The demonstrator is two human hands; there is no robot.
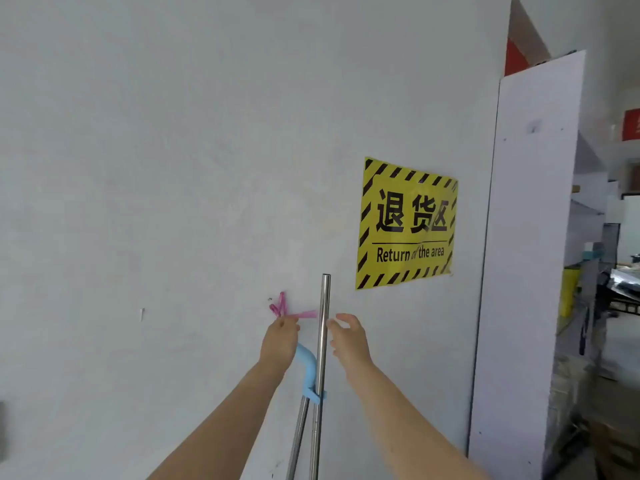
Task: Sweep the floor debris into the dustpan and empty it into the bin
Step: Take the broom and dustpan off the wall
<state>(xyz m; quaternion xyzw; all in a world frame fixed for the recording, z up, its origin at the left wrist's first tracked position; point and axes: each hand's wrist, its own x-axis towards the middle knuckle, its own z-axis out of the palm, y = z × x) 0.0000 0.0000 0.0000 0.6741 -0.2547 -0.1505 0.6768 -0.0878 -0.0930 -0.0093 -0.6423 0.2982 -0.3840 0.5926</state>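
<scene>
- Risk: the right hand (348, 341) has its fingers spread just beside the steel pole (325, 306) and does not grip it. The left hand (280, 341) pinches the pink cord (304, 315) with bunched fingers. If that cord comes off the wall (138, 168) first, the pole could slide sideways and fall.
- The pole leans against the wall, its long axis near vertical and its free end up. Its lower end is out of view.
- A blue curved handle (306, 367) clips onto it and tops a second steel tube (298, 438) slanting down-left.

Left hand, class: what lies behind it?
The blue curved handle runs behind the left hand; its top end is covered. Above, pink strips show against the wall.
</scene>
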